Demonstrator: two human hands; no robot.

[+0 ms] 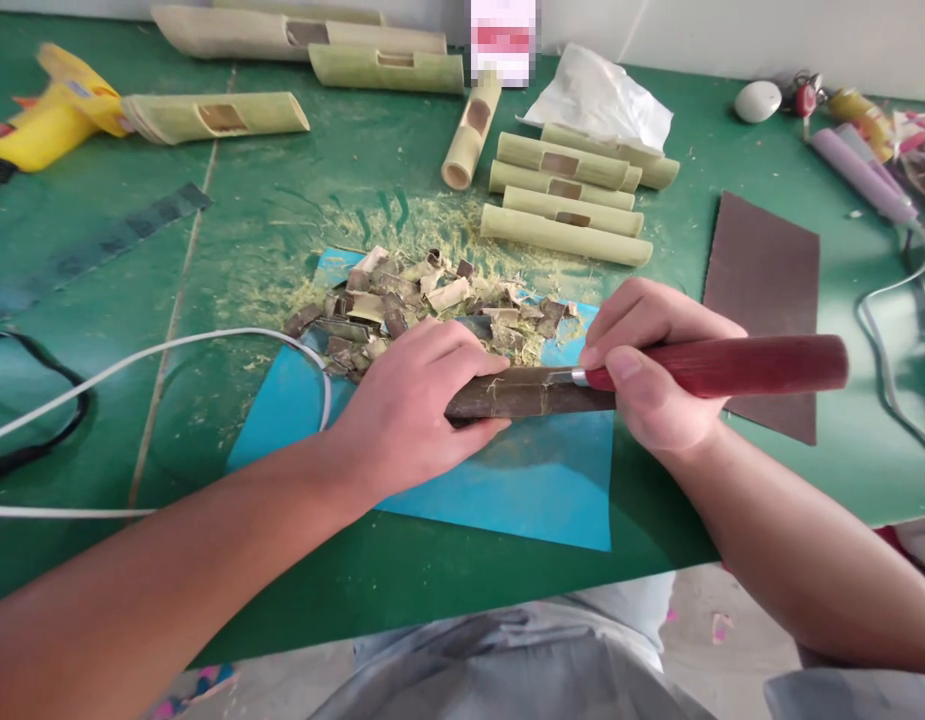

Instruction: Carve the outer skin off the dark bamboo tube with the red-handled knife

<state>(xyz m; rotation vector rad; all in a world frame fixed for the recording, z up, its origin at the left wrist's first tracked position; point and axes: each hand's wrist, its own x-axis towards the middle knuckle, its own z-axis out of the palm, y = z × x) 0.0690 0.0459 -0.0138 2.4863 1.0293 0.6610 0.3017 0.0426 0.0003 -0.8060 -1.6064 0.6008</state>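
Observation:
My left hand (424,410) is closed around one end of a dark brown bamboo tube (522,392), which lies crosswise above a blue sheet (462,490). My right hand (664,370) grips a carving knife (762,365) by its thick red wooden handle. The knife's short metal tip rests against the tube's upper side, where thin pale fibres curl. Part of the blade is hidden. Just behind my hands, a heap of bamboo shavings (439,295) covers the sheet's far side.
Several pale bamboo tubes (567,235) with cut openings lie beyond the heap. At left are a yellow glue gun (49,120) and a white cable (169,345). Brown sandpaper (762,270) and a lilac tool (863,175) lie at right. A white plastic bag (601,100) sits behind.

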